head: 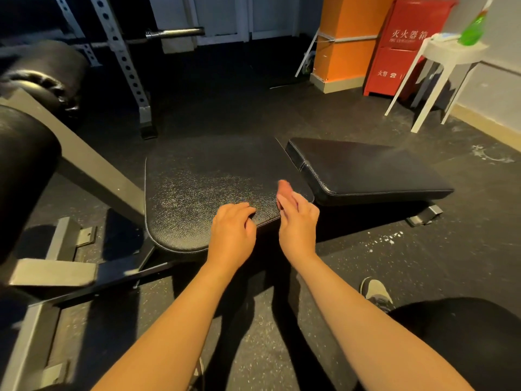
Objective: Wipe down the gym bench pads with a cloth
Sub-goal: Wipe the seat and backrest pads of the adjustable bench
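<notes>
A black textured bench seat pad lies in the middle, with a second black pad angled to its right. My left hand rests on the seat pad's near edge, fingers curled loosely, holding nothing. Just right of it, my right hand hovers over the pad's near right corner with fingers extended and apart, also holding nothing. No cloth is in either hand. On a white stool at the far right stand a green spray bottle and a pale folded item that may be a cloth.
Black roller pads and the grey bench frame fill the left. A perforated rack upright and a barbell end stand behind. A red fire cabinet and orange pillar are far right. My shoe is at lower right.
</notes>
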